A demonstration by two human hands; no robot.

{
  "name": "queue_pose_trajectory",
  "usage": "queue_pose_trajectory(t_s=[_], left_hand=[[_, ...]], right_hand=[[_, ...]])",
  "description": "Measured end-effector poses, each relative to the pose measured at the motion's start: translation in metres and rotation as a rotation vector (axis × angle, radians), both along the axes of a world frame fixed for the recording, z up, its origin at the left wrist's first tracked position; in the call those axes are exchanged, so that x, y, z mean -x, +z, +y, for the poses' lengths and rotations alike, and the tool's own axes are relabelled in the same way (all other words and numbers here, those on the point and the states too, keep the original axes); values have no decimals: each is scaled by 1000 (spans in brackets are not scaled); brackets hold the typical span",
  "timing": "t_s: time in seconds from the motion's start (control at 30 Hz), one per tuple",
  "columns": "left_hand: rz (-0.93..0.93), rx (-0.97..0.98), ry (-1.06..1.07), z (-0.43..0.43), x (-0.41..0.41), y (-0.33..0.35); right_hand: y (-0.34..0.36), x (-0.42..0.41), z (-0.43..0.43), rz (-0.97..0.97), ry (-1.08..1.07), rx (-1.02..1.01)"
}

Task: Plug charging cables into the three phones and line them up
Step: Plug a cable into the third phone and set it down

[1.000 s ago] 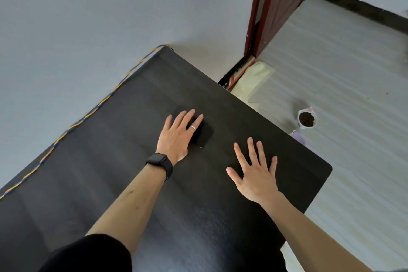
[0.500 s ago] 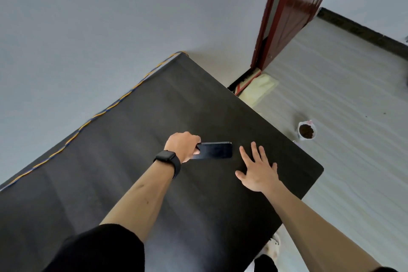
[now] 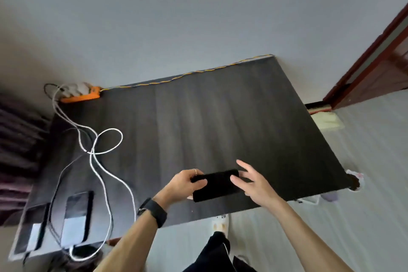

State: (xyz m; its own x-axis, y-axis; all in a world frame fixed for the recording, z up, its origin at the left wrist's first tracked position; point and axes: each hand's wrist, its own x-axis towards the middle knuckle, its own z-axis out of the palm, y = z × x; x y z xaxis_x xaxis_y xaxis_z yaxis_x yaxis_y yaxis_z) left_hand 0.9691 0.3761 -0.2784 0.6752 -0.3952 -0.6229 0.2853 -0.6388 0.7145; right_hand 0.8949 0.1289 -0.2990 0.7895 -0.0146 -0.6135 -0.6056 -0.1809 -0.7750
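Observation:
A black phone (image 3: pixel 217 185) is held above the near edge of the dark table (image 3: pixel 220 117). My left hand (image 3: pixel 184 185) grips its left end. My right hand (image 3: pixel 254 183) touches its right end with the fingers spread. Two more phones (image 3: pixel 77 218) (image 3: pixel 31 232) lie side by side at the table's near left corner. White charging cables (image 3: pixel 103 152) loop across the left side of the table, running from an orange power strip (image 3: pixel 80 96) at the far left corner. Whether cables are plugged into the two lying phones is unclear.
A thin yellow and blue cord (image 3: pixel 198 72) runs along the table's far edge by the wall. A red-brown door frame (image 3: pixel 371 66) stands at the right. A small bowl (image 3: pixel 354 182) sits on the floor past the table's right corner. My feet (image 3: pixel 219 225) show below.
The view swung left, bringing the cables, power strip and two other phones into sight. My left hand lifted the black phone off the table, and my right hand came over to its other end.

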Motion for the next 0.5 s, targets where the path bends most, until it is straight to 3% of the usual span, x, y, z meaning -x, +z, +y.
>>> queue_pose_trajectory(t_s=[0.1,0.23,0.3,0.5], left_hand=[[151,72,210,55,55,11],[335,326,866,114,119,12],[388,466,1068,133,147,11],[362,435,1164,167,193,-5]], right_hand=[[-1,24,51,-10,164,-49],[-9,49,114,65,150,-127],[-11,61,146,115,93,-200],[-8,87,227,204,146,-262]])
